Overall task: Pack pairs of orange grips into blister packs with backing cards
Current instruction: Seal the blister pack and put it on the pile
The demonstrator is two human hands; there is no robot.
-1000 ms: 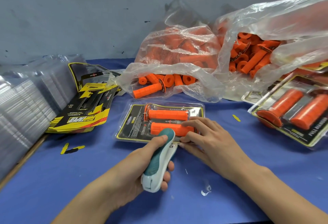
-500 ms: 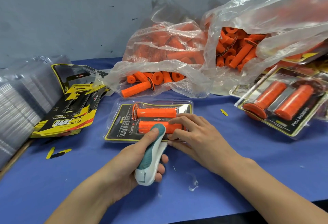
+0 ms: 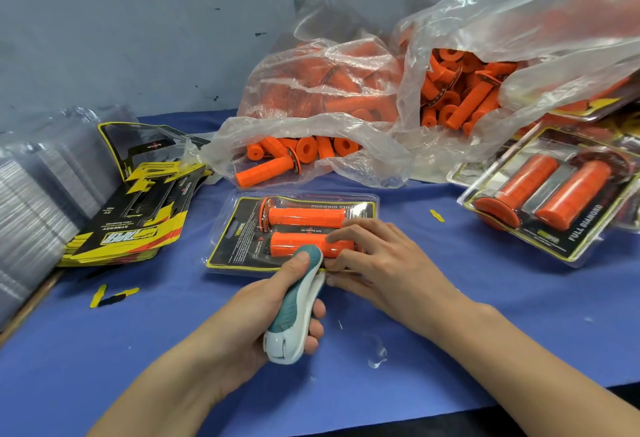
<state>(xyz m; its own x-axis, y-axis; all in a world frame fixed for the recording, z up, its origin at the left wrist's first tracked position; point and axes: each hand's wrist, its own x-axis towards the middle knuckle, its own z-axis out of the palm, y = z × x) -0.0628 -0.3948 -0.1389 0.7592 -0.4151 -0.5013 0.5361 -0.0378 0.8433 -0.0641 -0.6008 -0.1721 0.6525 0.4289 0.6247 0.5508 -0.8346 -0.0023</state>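
A clear blister pack with a black-and-yellow backing card lies flat on the blue table, holding two orange grips side by side. My left hand grips a teal-and-white stapler, thumb on top, with its nose over the pack's near edge. My right hand lies on the pack's right half, fingers spread over the nearer grip and the pack's edge next to the stapler nose.
Two clear bags of loose orange grips sit behind the pack. A stack of backing cards and stacked empty blisters lie at the left. Finished packs lie at the right. Small yellow card scraps dot the table.
Both hands and the stapler keep their place on the pack's near edge; only the camera view has shifted slightly.
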